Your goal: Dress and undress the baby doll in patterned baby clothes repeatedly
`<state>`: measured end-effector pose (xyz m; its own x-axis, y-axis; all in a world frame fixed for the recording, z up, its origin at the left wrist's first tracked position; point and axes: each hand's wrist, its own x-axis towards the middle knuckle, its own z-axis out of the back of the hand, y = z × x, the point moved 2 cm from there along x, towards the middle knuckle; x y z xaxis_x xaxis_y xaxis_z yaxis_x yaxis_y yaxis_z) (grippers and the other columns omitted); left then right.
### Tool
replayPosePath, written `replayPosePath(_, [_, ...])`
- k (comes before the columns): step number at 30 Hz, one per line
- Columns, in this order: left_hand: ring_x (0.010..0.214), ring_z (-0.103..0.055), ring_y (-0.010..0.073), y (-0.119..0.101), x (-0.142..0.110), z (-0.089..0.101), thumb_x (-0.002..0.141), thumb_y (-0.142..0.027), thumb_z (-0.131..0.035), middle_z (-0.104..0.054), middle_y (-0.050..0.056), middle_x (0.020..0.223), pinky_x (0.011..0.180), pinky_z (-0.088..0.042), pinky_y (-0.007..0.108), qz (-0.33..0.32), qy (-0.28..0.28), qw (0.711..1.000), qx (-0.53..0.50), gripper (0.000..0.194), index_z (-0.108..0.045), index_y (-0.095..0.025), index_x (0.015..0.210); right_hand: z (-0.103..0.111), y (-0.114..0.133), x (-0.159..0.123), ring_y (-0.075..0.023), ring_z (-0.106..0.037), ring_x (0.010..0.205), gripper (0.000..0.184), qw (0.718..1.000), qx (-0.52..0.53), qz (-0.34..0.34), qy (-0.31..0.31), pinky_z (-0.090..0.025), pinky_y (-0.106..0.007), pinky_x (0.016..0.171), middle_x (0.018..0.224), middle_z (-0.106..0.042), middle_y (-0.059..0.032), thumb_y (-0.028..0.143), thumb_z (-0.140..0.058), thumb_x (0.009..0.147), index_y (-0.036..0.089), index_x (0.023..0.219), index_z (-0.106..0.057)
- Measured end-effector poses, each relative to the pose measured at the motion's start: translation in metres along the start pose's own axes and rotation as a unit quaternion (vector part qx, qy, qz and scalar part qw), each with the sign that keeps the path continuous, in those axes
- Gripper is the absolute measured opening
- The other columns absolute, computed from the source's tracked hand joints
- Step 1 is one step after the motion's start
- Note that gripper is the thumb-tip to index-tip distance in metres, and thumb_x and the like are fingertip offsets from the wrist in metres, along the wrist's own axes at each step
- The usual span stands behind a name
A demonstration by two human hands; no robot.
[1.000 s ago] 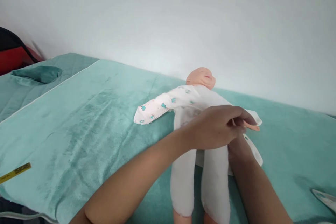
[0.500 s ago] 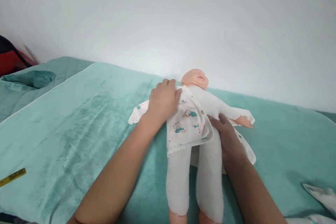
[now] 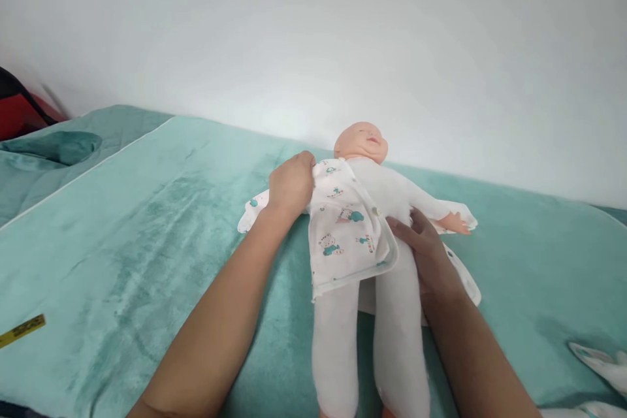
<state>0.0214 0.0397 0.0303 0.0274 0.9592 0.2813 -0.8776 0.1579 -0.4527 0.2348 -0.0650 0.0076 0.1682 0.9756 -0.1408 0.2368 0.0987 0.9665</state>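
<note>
A baby doll (image 3: 365,141) with a white cloth body lies face up on a teal blanket (image 3: 122,235). A white printed baby shirt (image 3: 345,232) covers its left side, one flap folded over the chest. My left hand (image 3: 290,186) is closed on the shirt at the doll's shoulder and sleeve. My right hand (image 3: 426,255) rests with its fingers flat on the doll's hip, beside the flap's edge. The doll's bare hand (image 3: 453,222) sticks out to the right over the other flap.
A white wall runs behind the bed. A yellow measuring tape (image 3: 22,330) lies at the blanket's left edge. A dark teal cloth (image 3: 53,145) and a red and black bag (image 3: 17,114) sit at the far left. More printed white clothing (image 3: 600,359) lies at the lower right.
My left hand left the doll's right side, folded the printed flap over the chest, and has now slid to the shoulder. My right hand came to rest on the hip.
</note>
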Motion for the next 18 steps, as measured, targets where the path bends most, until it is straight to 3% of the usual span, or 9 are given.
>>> replayPosePath(4, [0.082, -0.061, 0.0204, 0.000, 0.003, 0.002, 0.094, -0.039, -0.043, -0.071, 0.005, 0.093, 0.069, -0.041, 0.030, 0.005, 0.020, 0.995, -0.096, 0.025, -0.062, -0.024, 0.092, 0.001, 0.004, -0.004, -0.0309, -0.069, 0.103, 0.053, 1.000, -0.011, 0.001, -0.019, -0.061, -0.037, 0.075, 0.128, -0.067, -0.0066, 0.036, -0.078, 0.075, 0.027, 0.125, -0.061])
replayPosePath(7, [0.079, -0.061, 0.0188, -0.001, 0.003, 0.001, 0.090, -0.036, -0.053, -0.070, 0.003, 0.089, 0.067, -0.041, 0.029, 0.001, 0.017, 0.990, -0.138, 0.014, -0.060, -0.024, 0.089, 0.000, 0.006, -0.005, -0.0309, -0.069, 0.103, 0.054, 1.000, -0.011, -0.003, -0.019, -0.061, -0.037, 0.074, 0.128, -0.067, -0.0062, 0.036, -0.077, 0.076, 0.027, 0.126, -0.060])
replayPosePath(13, [0.076, -0.059, 0.0191, -0.009, -0.003, -0.004, 0.095, -0.029, -0.041, -0.066, 0.004, 0.083, 0.067, -0.040, 0.031, -0.005, -0.087, 0.986, -0.139, 0.015, -0.053, -0.022, 0.089, -0.002, 0.005, -0.004, -0.0321, -0.068, 0.108, 0.060, 1.000, -0.002, 0.002, 0.009, -0.061, -0.041, 0.078, 0.134, -0.063, -0.0075, 0.036, -0.075, 0.077, 0.029, 0.134, -0.055])
replayPosePath(18, [0.079, -0.057, 0.0173, -0.016, -0.006, 0.006, 0.097, -0.027, -0.038, -0.064, 0.003, 0.086, 0.071, -0.041, 0.031, -0.031, -0.155, 0.967, -0.202, 0.014, -0.048, -0.022, 0.089, 0.002, 0.008, -0.003, -0.0334, -0.066, 0.111, 0.062, 0.999, -0.002, -0.006, 0.039, -0.060, -0.044, 0.082, 0.135, -0.062, -0.0087, 0.034, -0.078, 0.075, 0.029, 0.133, -0.055])
